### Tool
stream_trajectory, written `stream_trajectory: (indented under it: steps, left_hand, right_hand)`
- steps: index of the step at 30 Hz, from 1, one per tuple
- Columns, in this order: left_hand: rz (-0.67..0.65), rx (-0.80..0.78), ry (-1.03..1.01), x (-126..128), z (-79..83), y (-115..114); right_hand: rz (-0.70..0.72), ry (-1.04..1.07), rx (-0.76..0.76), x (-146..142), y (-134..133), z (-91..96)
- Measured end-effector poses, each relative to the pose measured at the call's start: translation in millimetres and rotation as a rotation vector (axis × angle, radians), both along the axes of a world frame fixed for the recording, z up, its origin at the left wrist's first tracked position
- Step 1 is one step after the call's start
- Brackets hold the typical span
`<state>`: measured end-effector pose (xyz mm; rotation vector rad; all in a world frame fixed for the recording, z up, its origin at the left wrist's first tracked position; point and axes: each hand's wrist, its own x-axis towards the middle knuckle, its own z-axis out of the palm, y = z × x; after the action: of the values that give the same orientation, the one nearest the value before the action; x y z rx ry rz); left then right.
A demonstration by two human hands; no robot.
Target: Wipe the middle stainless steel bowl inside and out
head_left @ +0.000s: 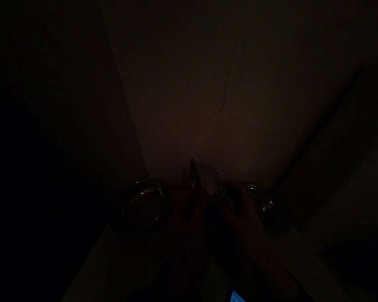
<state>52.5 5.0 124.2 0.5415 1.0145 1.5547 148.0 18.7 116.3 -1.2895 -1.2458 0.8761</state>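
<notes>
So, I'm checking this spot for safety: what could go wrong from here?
Fumbling is possible: it is very dark, and the left hand and right hand are close together at a dim object, their grip hard to make out. If it slipped, it might knock the shiny left dish or the right dish.

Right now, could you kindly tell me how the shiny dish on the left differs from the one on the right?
The right dish is partly hidden behind the right hand, while the left dish shows more of its rim. The left dish glints near its top and lower right, the right dish mainly toward its right. Both have shiny, curved rims.
</notes>
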Motion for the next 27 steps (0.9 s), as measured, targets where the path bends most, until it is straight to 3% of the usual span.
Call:
stream_trajectory:
  steps: [7,13,16,21,27]
  left_hand:
    - [0.068,-0.089,0.048,1,0.3,-2]
    - [0.032,-0.039,0.017,0,1.3,-2]
    - [-0.049,-0.04,-0.019,-1,1.4,-2]
    - [0.059,-0.084,0.008,0,5.4,0]
    - [-0.01,-0.062,-0.029,2,6.3,2]
  right_hand:
    - [-0.021,-0.03,0.032,-1,-3,-1.3]
    - [-0.007,-0.049,0.0,1,-1,1.2]
    - [0.014,-0.031,0.055,1,-2,-2.3]
    - [0.004,-0.173,0.268,7,-17,-25.9]
    - [-0.033,-0.74,0.769,16,-28,-46.0]
